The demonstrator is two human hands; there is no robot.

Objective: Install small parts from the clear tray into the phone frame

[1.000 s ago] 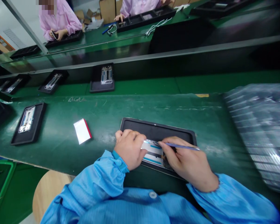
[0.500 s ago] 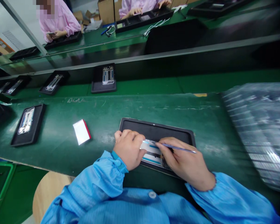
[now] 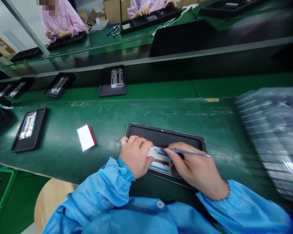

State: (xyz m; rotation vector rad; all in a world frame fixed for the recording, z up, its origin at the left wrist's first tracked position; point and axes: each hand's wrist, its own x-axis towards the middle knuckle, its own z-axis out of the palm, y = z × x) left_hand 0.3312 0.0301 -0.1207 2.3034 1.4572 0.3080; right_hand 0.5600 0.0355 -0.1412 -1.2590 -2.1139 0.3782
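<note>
A black tray (image 3: 166,135) lies on the green bench in front of me, and in it is a silvery phone frame (image 3: 159,160) with blue strips. My left hand (image 3: 136,156) is closed on the frame's left end, its fingers over the tray's near-left part. My right hand (image 3: 197,169) pinches a thin purple tool (image 3: 191,153), its tip at the frame's upper edge. The right end of the frame is partly hidden under my right hand.
Left of the tray lies a white-and-red pad (image 3: 86,137). Another tray with a phone frame (image 3: 28,125) sits at far left; several more (image 3: 117,78) stand on the strip behind. Clear plastic packaging (image 3: 275,139) lies at right. Two people in pink work across the bench.
The tool and my right hand have shifted slightly to the right. The belt trays behind appear a little further right. My left hand keeps its hold.
</note>
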